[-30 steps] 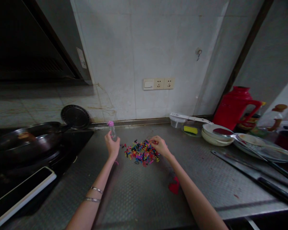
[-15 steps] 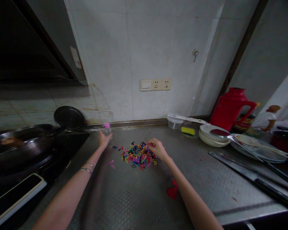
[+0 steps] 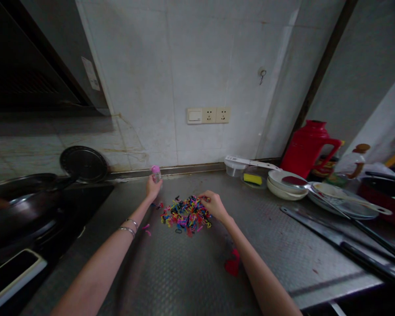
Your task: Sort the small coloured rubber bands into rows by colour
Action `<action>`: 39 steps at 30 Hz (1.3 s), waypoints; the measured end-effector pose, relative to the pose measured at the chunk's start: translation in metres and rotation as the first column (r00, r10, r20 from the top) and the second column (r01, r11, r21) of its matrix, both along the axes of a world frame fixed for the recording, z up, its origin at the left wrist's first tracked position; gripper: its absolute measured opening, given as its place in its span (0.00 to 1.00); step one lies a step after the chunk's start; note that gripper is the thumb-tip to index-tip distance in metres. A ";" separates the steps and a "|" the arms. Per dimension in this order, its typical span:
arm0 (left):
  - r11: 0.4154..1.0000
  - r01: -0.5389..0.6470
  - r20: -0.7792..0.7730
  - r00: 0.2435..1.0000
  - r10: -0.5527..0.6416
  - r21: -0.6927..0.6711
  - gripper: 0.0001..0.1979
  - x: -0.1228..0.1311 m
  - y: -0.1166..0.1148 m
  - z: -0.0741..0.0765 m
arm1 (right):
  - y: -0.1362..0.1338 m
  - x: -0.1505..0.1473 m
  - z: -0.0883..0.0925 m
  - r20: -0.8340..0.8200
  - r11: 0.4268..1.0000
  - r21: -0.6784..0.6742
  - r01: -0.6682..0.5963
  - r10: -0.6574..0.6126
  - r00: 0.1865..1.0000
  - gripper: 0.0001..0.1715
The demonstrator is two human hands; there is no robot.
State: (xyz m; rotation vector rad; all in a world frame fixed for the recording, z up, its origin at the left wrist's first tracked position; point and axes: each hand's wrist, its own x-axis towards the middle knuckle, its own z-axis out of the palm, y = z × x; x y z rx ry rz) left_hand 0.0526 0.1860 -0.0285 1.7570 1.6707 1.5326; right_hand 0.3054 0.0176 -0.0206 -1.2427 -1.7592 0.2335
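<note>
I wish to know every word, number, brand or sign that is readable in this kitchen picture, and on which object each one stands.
Nothing here can be read.
White sticker on the range hood: print too blurred.
White handle across the clear cup: dark marks, too small.
Small bottle in the left hand: no label shows.
Wall sockets: no lettering shows.

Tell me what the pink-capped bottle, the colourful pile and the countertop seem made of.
Small bottle in the left hand: clear body, probably plastic or glass, with an opaque pink cap.
Colourful pile: tiny bright loops, likely rubber or elastic bands; too small to tell.
Countertop: grey metal, likely stainless steel, dull sheen with an embossed dotted pattern.
</note>
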 end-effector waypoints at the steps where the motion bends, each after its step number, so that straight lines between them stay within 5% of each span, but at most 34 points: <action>1: 0.999 0.035 0.002 0.999 -0.035 -0.003 0.19 0.011 -0.001 0.000 | 0.000 0.000 0.000 0.001 1.000 0.000 -0.002 0.002 1.000 0.13; 10: 0.947 0.321 0.141 0.938 -0.317 -0.009 0.18 0.080 -0.023 -0.016 | -0.002 -0.002 0.005 0.007 1.000 0.010 -0.002 0.002 1.000 0.13; 39: 0.872 0.488 0.162 0.864 -0.477 -0.034 0.19 0.097 -0.059 -0.009 | -0.002 0.000 0.003 0.022 1.000 0.012 -0.009 0.008 1.000 0.14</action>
